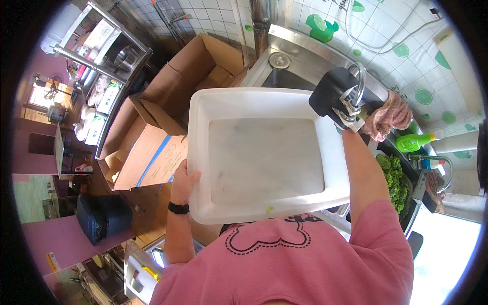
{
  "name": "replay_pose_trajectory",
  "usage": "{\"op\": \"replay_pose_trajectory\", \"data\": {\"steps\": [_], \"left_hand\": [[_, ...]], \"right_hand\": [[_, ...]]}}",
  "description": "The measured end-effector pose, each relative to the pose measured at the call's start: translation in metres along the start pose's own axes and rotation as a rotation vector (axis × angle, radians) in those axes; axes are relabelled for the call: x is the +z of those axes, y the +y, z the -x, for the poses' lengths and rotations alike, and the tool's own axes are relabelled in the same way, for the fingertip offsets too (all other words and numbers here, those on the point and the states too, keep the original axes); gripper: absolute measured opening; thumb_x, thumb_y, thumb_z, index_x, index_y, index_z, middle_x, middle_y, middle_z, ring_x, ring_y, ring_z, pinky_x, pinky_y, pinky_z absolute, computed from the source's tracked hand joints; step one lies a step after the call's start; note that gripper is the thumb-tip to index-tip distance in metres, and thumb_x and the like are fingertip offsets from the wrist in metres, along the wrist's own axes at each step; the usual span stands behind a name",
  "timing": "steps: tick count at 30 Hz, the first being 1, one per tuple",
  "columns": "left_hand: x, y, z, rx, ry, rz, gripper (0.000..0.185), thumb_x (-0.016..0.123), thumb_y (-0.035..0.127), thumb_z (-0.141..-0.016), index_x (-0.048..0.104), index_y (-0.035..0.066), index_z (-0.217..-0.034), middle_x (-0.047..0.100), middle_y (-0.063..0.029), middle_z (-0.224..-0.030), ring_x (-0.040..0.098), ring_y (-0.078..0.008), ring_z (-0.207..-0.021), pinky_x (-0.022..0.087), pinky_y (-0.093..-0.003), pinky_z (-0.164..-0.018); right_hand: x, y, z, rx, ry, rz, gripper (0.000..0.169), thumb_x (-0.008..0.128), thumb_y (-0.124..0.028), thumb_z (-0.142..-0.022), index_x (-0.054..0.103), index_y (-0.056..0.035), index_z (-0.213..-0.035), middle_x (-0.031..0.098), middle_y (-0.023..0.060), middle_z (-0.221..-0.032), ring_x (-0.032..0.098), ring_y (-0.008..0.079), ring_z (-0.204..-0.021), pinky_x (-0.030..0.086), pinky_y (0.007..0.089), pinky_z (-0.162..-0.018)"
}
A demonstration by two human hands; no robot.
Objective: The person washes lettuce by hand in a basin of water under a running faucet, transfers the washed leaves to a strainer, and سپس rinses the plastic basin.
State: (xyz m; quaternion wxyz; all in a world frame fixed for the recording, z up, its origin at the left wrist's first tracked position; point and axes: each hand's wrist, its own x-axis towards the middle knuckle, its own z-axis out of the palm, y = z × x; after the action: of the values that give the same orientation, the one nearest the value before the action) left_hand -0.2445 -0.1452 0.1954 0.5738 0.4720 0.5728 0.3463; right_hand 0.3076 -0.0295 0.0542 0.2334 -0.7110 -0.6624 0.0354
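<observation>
A large white plastic tub [267,160] is held up in front of my chest, its inside facing the camera, with a small green leaf scrap near its lower edge. My left hand [184,182] grips the tub's left rim, thumb on top; a black band circles that wrist. My right arm reaches up past the tub's right side. A black faucet-side holder or bracket [331,93] and metal tap parts hide my right hand, so its hold cannot be seen. Behind the tub, a stainless steel sink [293,78] with a drain strainer [280,60] partly shows.
Open cardboard boxes [183,87] stand left of the sink. At right are a pink rag [390,114], a green detergent bottle [415,142], leafy greens [394,183] and a second curved tap [450,167]. A metal rack [110,70] holds pots and boxes at upper left.
</observation>
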Motion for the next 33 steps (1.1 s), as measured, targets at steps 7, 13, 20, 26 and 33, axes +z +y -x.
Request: {"op": "replay_pose_trajectory", "data": {"steps": [7, 13, 20, 26, 33], "left_hand": [[0.007, 0.017, 0.000, 0.016, -0.009, -0.074, 0.042, 0.054, 0.015, -0.069, 0.047, -0.007, -0.105, 0.056, -0.0077, -0.094, 0.053, -0.0128, -0.080, 0.045, -0.0257, -0.071], [0.011, 0.009, -0.003, -0.018, -0.002, -0.084, 0.043, 0.053, 0.014, -0.070, 0.047, -0.007, -0.106, 0.056, -0.0075, -0.094, 0.053, -0.0127, -0.081, 0.044, -0.0258, -0.072], [0.017, 0.011, 0.001, 0.029, -0.017, -0.118, 0.047, 0.054, 0.016, -0.068, 0.046, -0.007, -0.108, 0.055, -0.0071, -0.095, 0.052, -0.0127, -0.082, 0.044, -0.0256, -0.071], [0.025, 0.010, 0.000, -0.057, -0.079, 0.005, 0.049, 0.053, 0.017, -0.068, 0.046, -0.007, -0.109, 0.054, -0.0076, -0.098, 0.051, -0.0127, -0.086, 0.043, -0.0256, -0.074], [0.031, 0.001, 0.001, 0.062, -0.058, 0.036, 0.037, 0.047, 0.005, -0.067, 0.051, -0.005, -0.102, 0.057, -0.0055, -0.092, 0.052, -0.0118, -0.083, 0.042, -0.0248, -0.075]], "right_hand": [[-0.008, -0.054, 0.000, -0.387, 0.447, 0.138, 0.040, 0.048, -0.031, -0.082, 0.051, -0.0047, -0.112, 0.052, 0.0177, -0.113, 0.049, 0.0344, -0.104, 0.036, 0.0423, -0.090], [0.029, -0.087, 0.055, -0.164, -0.287, 0.342, 0.047, 0.048, -0.035, -0.081, 0.053, 0.0017, -0.109, 0.048, 0.0216, -0.118, 0.036, 0.0341, -0.118, 0.028, 0.0399, -0.100], [0.095, -0.147, 0.090, 0.242, -0.325, 0.177, 0.061, 0.043, -0.038, -0.081, 0.034, 0.0010, -0.127, 0.024, 0.0192, -0.138, 0.018, 0.0312, -0.129, 0.014, 0.0384, -0.106], [0.097, -0.286, 0.126, -0.650, -0.535, -0.168, 0.058, 0.045, -0.040, -0.080, 0.035, -0.0126, -0.130, 0.025, 0.0129, -0.139, 0.018, 0.0276, -0.130, 0.014, 0.0422, -0.105], [0.072, -0.168, 0.092, -0.283, -0.563, 0.290, 0.054, 0.046, -0.031, -0.080, 0.033, -0.0187, -0.131, 0.031, 0.0180, -0.134, 0.026, 0.0322, -0.125, 0.021, 0.0463, -0.102]]}}
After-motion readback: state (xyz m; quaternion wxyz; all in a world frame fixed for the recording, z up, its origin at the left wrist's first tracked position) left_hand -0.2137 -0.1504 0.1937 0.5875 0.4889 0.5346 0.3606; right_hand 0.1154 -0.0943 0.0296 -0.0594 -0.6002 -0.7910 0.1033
